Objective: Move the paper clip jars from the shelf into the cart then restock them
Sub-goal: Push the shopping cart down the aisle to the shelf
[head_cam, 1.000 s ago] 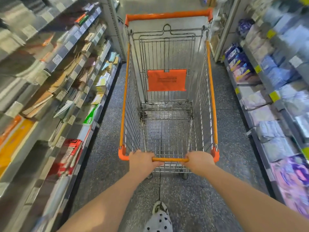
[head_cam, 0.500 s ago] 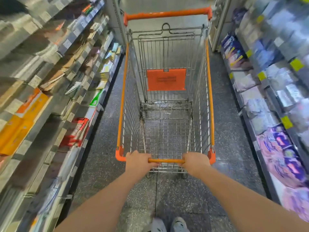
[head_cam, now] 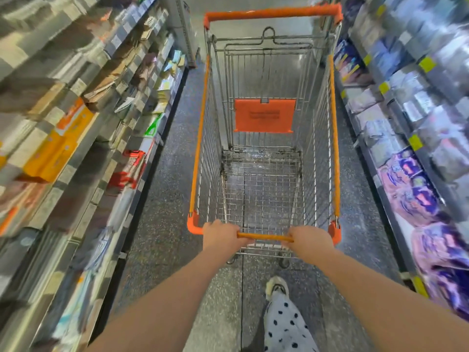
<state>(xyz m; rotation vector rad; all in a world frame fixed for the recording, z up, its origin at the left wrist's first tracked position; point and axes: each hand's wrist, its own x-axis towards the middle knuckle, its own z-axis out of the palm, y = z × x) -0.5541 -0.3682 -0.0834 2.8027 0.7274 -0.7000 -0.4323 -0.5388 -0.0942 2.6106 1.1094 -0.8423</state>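
Now left grip (head_cam: 223, 233), right grip (head_cam: 308, 237) both curled round handle (head_cam: 265, 237) at cart (head_cam: 199, 138) near end

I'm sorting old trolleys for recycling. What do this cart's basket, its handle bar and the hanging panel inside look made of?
The cart basket looks like bare steel wire: thin silvery welded grid, dark at some joints. The handle bar seems matte orange plastic, perhaps sleeved over metal. The hanging panel looks like flat moulded orange plastic.
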